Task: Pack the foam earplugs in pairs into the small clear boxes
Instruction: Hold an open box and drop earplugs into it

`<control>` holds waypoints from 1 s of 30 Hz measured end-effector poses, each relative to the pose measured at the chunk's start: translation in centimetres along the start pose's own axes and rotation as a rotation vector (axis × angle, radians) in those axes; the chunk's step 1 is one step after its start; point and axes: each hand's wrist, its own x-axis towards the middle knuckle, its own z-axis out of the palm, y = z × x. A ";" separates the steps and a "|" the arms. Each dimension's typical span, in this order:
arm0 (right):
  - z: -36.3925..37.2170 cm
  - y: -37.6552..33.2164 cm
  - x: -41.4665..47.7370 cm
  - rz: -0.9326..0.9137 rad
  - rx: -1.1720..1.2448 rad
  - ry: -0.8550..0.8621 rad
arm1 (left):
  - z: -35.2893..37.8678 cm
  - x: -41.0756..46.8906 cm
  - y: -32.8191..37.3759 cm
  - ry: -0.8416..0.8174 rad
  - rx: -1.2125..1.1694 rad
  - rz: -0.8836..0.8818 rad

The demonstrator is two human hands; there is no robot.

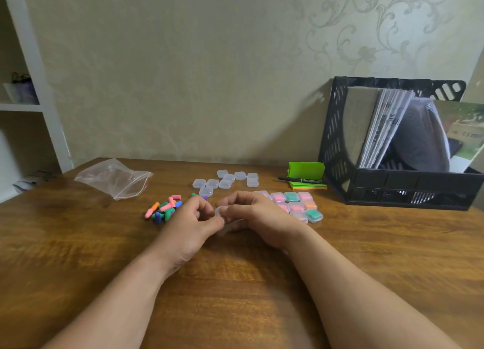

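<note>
My left hand (192, 219) and my right hand (255, 215) meet at the table's middle, and both pinch one small clear box (219, 212) between their fingertips. What is inside that box is hidden by my fingers. A heap of loose foam earplugs (165, 208) in pink, green, blue and orange lies just left of my left hand. A purple earplug (204, 197) peeks out behind my left fingers. Several empty clear boxes (226, 181) sit behind my hands. Several filled boxes (297, 204) with pink, green and orange earplugs stand in rows to the right of my right hand.
A clear zip bag (115, 178) lies at the back left of the wooden table (235, 283). A green notepad (306, 174) with a black pen (300, 179) lies at the back right, beside a black file rack (398, 144) with papers. A white shelf (31, 107) stands at left.
</note>
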 end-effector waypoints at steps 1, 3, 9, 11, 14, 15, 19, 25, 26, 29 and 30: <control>0.0 -0.1 -0.1 -0.003 -0.011 -0.018 | -0.1 0.0 0.0 -0.009 0.003 -0.004; 0.0 -0.2 -0.4 -0.006 -0.038 -0.032 | -0.2 0.1 -0.1 -0.027 0.002 -0.011; 0.5 -0.7 -0.5 -0.029 -0.112 0.031 | -0.7 0.0 0.0 -0.038 -0.092 -0.016; 0.9 -0.9 -0.6 -0.062 -0.142 0.054 | -0.9 0.0 0.0 -0.040 -0.145 -0.017; 1.4 -1.0 -0.4 -0.107 -0.147 0.123 | -1.2 0.1 -0.2 -0.018 -0.260 -0.038; 1.5 -1.1 -0.4 -0.117 -0.136 0.144 | -1.3 0.1 -0.3 -0.009 -0.309 -0.049; 1.9 -1.1 -0.6 -0.134 -0.153 0.169 | -1.2 0.0 -0.2 0.019 -0.404 -0.043; 3.3 -0.9 -0.5 -0.167 -0.531 0.296 | 0.0 0.1 -0.5 0.131 -0.335 0.009; 3.5 -1.0 -0.6 -0.172 -0.599 0.307 | 0.1 0.1 -0.5 0.154 -0.328 0.013; 3.9 -1.1 -0.5 -0.136 -0.596 0.333 | 0.2 0.1 -0.4 0.180 -0.349 -0.007; 3.7 -1.1 -0.4 -0.114 -0.543 0.350 | 0.2 0.1 -0.3 0.173 -0.363 -0.022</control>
